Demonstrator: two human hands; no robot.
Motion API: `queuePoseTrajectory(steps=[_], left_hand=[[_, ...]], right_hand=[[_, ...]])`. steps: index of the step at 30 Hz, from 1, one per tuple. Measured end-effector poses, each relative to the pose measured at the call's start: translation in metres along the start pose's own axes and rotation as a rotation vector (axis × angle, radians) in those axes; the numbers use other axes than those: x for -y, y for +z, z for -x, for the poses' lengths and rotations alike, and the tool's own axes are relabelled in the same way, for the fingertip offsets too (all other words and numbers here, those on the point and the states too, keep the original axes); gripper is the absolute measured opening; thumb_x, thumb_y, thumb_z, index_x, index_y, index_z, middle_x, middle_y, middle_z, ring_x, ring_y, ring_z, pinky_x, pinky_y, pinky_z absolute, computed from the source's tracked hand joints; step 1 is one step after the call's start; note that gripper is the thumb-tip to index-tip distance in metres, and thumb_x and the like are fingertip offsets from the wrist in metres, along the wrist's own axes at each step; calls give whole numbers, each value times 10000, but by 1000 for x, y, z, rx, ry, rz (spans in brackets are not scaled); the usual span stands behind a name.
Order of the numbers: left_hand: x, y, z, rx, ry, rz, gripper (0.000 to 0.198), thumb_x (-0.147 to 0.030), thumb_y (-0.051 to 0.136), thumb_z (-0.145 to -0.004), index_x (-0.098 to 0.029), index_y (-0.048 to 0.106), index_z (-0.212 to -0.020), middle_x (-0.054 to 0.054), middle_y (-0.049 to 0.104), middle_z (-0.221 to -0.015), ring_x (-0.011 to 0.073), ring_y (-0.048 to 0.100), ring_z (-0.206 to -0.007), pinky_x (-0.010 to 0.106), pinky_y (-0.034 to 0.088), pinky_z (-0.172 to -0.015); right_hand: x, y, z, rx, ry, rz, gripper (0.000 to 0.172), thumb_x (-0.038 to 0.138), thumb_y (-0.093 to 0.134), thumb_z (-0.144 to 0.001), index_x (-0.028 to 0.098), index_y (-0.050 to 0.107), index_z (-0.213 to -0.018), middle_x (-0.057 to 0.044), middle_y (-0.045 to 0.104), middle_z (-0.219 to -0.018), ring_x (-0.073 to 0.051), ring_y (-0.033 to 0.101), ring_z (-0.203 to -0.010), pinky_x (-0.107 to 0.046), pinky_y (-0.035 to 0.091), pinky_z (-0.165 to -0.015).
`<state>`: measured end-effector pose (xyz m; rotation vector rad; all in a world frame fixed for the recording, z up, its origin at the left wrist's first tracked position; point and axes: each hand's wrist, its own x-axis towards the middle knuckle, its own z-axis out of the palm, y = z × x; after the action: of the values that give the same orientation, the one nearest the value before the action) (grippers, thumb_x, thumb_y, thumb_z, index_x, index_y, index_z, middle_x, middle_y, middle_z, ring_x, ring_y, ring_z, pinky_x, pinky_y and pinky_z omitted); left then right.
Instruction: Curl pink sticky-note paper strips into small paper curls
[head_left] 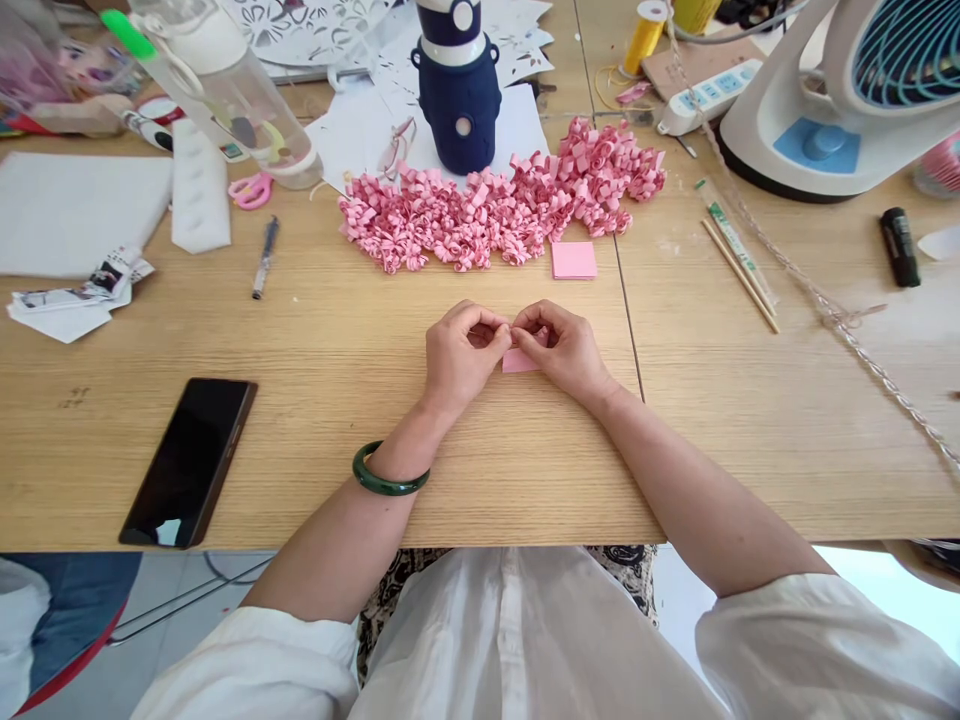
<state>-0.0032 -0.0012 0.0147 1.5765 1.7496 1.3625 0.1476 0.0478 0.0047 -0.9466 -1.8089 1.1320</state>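
Observation:
My left hand, with a green bangle at the wrist, and my right hand meet fingertip to fingertip over the wooden table. Both are closed in a pinch. A pink paper piece shows below and between the fingers; its upper part is hidden by them. Just beyond my right hand lies a small square stack of pink paper. Behind that stretches a long heap of curled pink paper flowers.
A dark blue bottle stands behind the heap. To the left are a phone, a pen, pink scissors and a clear bottle. On the right are thin sticks, a twisted cord, a marker and a fan.

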Motion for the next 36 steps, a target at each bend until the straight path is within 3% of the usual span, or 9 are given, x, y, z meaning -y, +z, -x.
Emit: queuePoseTrajectory(steps=[9,18,23,36], left_hand=[[-8,4,3,-72,48,-212,138,-97,676,-750,-201,617,-681,3,682,-800,135,615,-695,268,494,-691],[2,2,-3,29,-137,257,143,-251,647,-881,-193,773,-842,31,788,-909,153,715,-840,255,568,-782],[6,2,-3,97,-135,319,158,-316,702,-860,-183,787,-847,34,786,-866,158,715,-821,265,570,-802],[6,-2,-4,127,-187,355,172,-354,759,-812,-190,807,-832,24,781,-834,169,703,-820,288,568,-797]], right_hand=[[0,2,2,-21,-10,70,166,308,681,-855,191,632,-748,-15,683,-727,-119,499,-625,-289,417,-622],[1,-2,-2,-74,37,-29,120,282,644,-831,199,610,-751,-3,650,-738,-119,504,-655,-290,428,-651],[1,-2,-3,-55,48,-47,142,304,655,-837,196,611,-755,0,639,-738,-120,507,-668,-291,425,-660],[0,-3,-3,-36,66,-64,284,437,707,-856,194,605,-751,-1,615,-736,-121,501,-676,-286,416,-646]])
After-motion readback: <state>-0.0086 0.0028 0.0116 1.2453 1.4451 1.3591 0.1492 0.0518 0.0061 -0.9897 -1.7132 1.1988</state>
